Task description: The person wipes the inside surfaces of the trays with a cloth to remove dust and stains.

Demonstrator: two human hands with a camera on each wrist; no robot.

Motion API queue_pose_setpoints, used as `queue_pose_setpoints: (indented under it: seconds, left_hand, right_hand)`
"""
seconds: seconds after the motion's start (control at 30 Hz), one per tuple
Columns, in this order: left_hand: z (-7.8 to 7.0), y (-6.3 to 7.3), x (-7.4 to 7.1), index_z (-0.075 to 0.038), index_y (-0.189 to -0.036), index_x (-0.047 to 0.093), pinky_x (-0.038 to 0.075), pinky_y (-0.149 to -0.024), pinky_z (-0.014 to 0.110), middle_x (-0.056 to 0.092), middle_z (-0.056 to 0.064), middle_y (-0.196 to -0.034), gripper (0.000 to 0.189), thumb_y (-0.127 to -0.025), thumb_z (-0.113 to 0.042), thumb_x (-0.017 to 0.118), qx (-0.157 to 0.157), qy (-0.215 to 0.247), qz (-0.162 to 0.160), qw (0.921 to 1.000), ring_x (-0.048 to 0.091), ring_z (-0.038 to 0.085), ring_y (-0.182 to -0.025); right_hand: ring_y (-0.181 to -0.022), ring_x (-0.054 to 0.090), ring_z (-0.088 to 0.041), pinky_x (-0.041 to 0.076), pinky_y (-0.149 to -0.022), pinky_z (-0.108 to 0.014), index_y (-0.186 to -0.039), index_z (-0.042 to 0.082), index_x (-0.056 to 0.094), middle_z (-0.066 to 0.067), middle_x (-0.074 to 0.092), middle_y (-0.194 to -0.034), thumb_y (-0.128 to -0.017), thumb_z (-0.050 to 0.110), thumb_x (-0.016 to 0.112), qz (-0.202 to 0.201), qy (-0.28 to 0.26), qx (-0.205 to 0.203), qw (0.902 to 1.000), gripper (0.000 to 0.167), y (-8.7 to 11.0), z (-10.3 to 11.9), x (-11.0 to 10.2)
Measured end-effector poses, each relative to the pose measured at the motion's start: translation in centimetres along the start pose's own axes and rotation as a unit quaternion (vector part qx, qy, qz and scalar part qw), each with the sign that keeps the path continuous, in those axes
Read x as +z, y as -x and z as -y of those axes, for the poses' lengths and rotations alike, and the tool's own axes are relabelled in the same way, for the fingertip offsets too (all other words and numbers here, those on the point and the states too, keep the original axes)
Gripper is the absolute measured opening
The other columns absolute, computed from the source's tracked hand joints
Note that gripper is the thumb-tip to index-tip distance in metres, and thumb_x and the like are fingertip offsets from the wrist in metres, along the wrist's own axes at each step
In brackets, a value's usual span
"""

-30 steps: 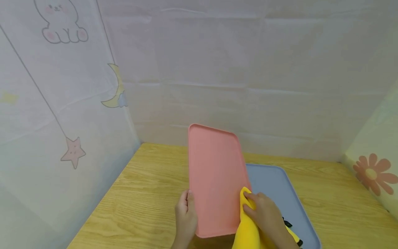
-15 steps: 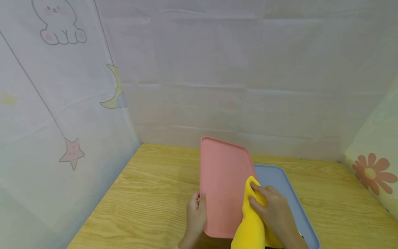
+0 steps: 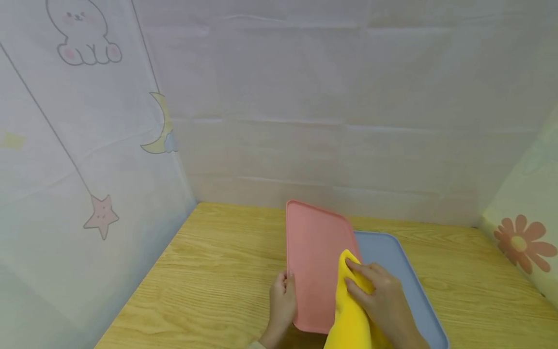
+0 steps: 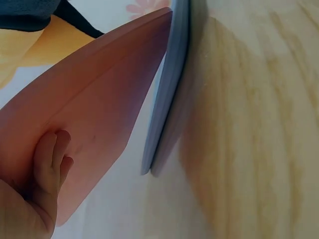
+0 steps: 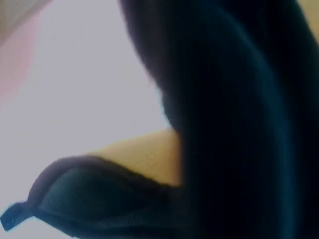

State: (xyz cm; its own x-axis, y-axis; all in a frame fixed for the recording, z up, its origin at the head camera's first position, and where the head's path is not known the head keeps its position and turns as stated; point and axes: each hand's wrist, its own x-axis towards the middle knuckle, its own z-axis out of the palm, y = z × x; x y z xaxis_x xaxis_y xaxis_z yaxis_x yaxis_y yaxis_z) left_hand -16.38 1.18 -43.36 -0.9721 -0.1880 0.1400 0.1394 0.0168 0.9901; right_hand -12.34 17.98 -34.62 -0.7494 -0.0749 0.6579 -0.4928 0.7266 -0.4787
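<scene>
A pink tray (image 3: 311, 266) stands tilted up over the table, and my left hand (image 3: 282, 298) grips its left edge. The left wrist view shows the fingers (image 4: 47, 154) against the tray's underside. My right hand (image 3: 385, 303) pinches a yellow cloth (image 3: 348, 317) between thumb and fingers, with the cloth against the tray's right side. The cloth hangs down past the tray's lower edge. In the right wrist view dark fabric (image 5: 229, 119) fills most of the picture, and the right hand's fingers are not visible there.
Behind the pink tray, at the right, a blue tray (image 3: 405, 276) lies on the wooden table (image 3: 209, 271), partly covered. A pale printed sheet (image 3: 279, 97) hangs behind the table, with more along both sides.
The pink tray and my left hand have moved right and lower. My right hand moved up with the cloth, then slightly down and left. Small black and yellow things on the blue tray are now hidden.
</scene>
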Motion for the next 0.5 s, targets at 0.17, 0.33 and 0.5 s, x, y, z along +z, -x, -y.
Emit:
queue_pose_setpoints:
  seconds: [0.17, 0.33, 0.5]
  left_hand:
    - [0.5, -0.1, 0.5, 0.011, -0.094, 0.055, 0.038, -0.044, 0.022, 0.049, 0.004, -0.061, 0.023, -0.095, -0.006, 0.039, -0.014, 0.007, 0.01, 0.9998, 0.043, 0.009, -0.05]
    - [1.0, 0.0, 1.1, 0.008, -0.093, 0.055, 0.039, -0.045, 0.023, 0.048, 0.001, -0.061, 0.025, -0.094, -0.012, 0.042, -0.02, 0.003, 0.015, 0.9997, 0.044, 0.009, -0.052]
    - [1.6, 0.0, 1.8, 0.009, -0.095, 0.054, 0.038, -0.046, 0.024, 0.047, 0.0, -0.062, 0.026, -0.095, -0.013, 0.04, -0.025, 0.01, 0.028, 0.9992, 0.044, 0.01, -0.053]
  right_hand:
    - [-0.057, 0.041, -0.001, 0.039, -0.044, -0.018, -0.097, 0.001, 0.069, 0.004, 0.056, -0.077, -0.064, -0.004, 0.075, 0.007, -0.003, 0.009, 0.9999, 0.034, 0.1, 0.2, 0.1]
    - [-0.059, 0.044, -0.001, 0.041, -0.045, -0.017, -0.098, 0.002, 0.068, 0.005, 0.057, -0.079, -0.065, -0.004, 0.075, 0.003, -0.019, 0.01, 0.9998, 0.034, 0.3, 0.3, 0.2]
    - [-0.061, 0.044, -0.002, 0.041, -0.046, -0.016, -0.098, 0.003, 0.068, 0.007, 0.056, -0.08, -0.065, -0.003, 0.075, 0.0, -0.027, 0.014, 0.9995, 0.034, 0.3, 0.5, 0.2]
